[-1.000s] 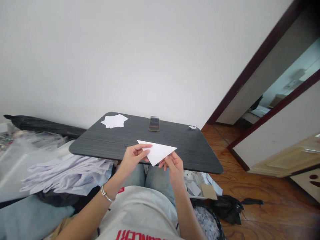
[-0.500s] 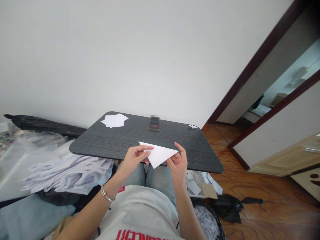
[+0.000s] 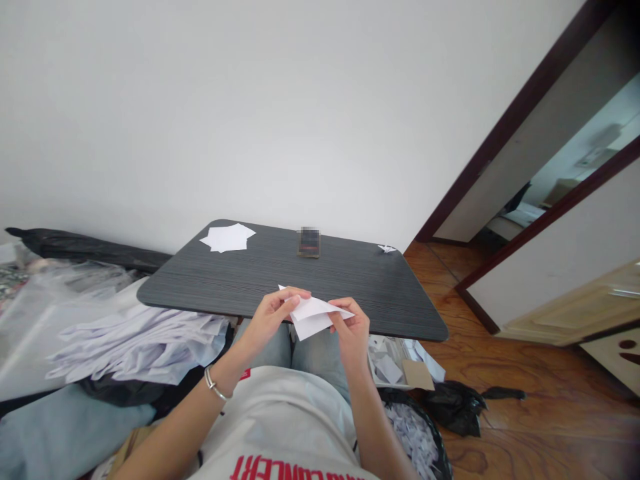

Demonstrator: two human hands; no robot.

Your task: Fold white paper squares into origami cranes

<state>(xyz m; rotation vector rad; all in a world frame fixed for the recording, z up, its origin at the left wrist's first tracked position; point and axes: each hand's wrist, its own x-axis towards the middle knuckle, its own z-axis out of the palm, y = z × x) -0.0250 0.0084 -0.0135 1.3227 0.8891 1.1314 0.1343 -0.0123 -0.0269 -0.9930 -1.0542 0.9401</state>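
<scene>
A folded white sheet of paper [image 3: 311, 325] is held between both hands just over the table's near edge. Its layers stand slightly apart, with one flap curving up toward the far side. My left hand [image 3: 276, 310] pinches the left part, thumb on top near the fold. My right hand [image 3: 351, 321] grips the right corner between thumb and fingers. A stack of white paper sheets [image 3: 227, 238] lies fanned out at the table's far left. On the far right sits a small folded paper figure [image 3: 387, 249].
The dark wood-grain table [image 3: 250, 273] stands against a white wall. A small dark object [image 3: 309, 243], partly pixelated, is at its back. Folded white cloth [image 3: 145, 343] lies at the left. Below right are a tray of papers [image 3: 387, 367] and a black-lined bin of paper pieces [image 3: 413, 427].
My right thumb and fingers have closed on the paper's right corner. The flat white triangle now shows parted layers with a lifted flap. The left hand keeps its pinch.
</scene>
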